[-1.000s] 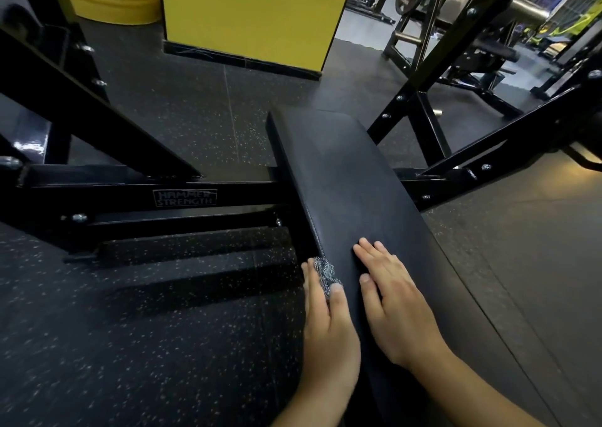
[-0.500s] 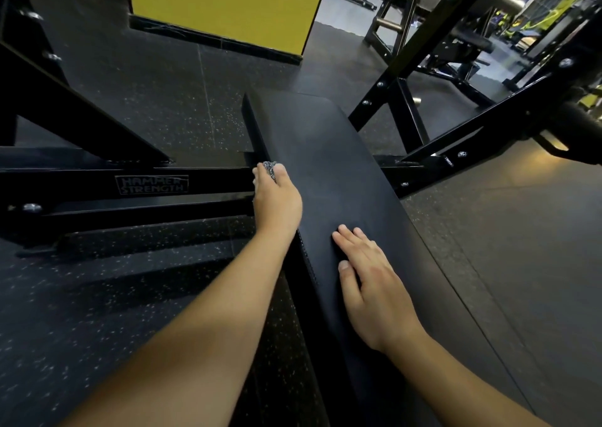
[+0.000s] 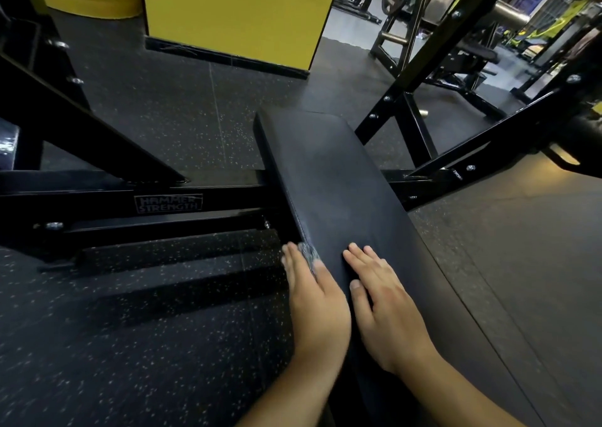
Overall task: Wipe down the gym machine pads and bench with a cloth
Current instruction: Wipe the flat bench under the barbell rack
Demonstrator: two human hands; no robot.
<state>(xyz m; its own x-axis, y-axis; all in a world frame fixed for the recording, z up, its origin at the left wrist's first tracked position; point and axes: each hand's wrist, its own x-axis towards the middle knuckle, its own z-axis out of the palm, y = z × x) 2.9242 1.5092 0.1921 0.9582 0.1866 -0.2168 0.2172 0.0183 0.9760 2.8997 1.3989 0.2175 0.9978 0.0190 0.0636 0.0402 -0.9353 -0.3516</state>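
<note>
A long black padded bench [image 3: 329, 179] runs away from me down the middle of the view. My left hand [image 3: 314, 299] lies against the bench's left side edge, near me, pressing a small grey speckled cloth [image 3: 308, 253] to the pad; only a bit of cloth shows between thumb and fingers. My right hand [image 3: 384, 303] rests flat on the bench top beside it, fingers straight and holding nothing.
The black Hammer Strength frame [image 3: 169, 202] crosses under the bench on the left, with slanted struts [image 3: 462, 156] on the right. A yellow pillar [image 3: 234, 16] stands behind. More gym machines [image 3: 456, 48] fill the back right. Speckled rubber floor lies all around.
My left hand slid with the cloth back along the bench's left edge from the far part toward me. The right hand stayed flat on the top.
</note>
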